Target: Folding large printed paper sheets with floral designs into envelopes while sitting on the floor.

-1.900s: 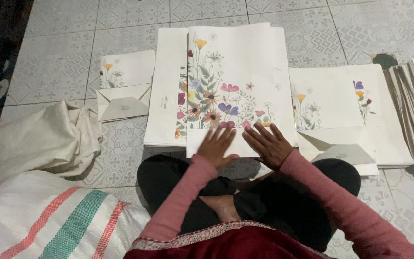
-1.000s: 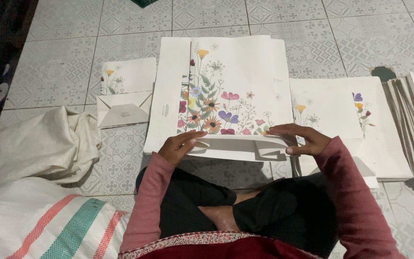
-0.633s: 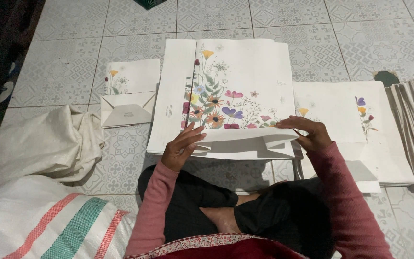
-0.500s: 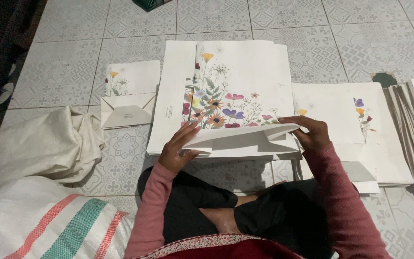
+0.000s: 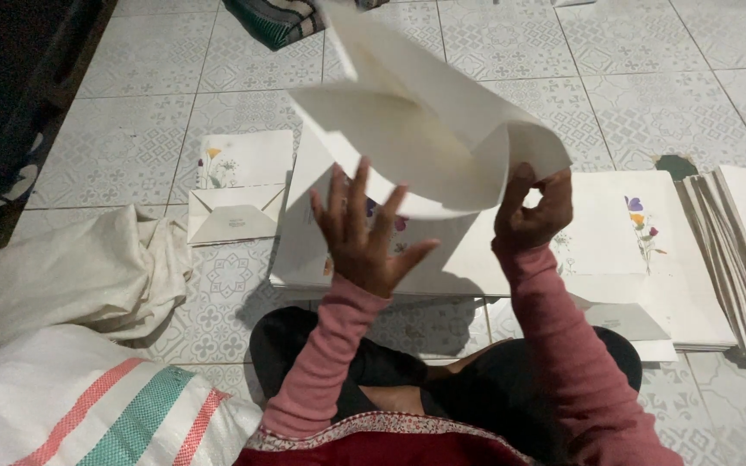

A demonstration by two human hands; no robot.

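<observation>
Paper bag point(image 5: 425, 121) lifts mid-frame, right hand point(image 5: 535, 210) pinching its edge, left hand point(image 5: 363, 233) spread open against its underside.

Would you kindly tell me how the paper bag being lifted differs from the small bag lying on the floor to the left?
The lifted bag is up in the air, bent and curling; the small bag lies flat on the tiles. The lifted bag is much larger. It shows only plain off-white paper, while the small bag shows a flower print. The right hand pinches the lifted bag and the left hand is spread beneath it; nothing touches the small bag. Both are pale paper.
</observation>
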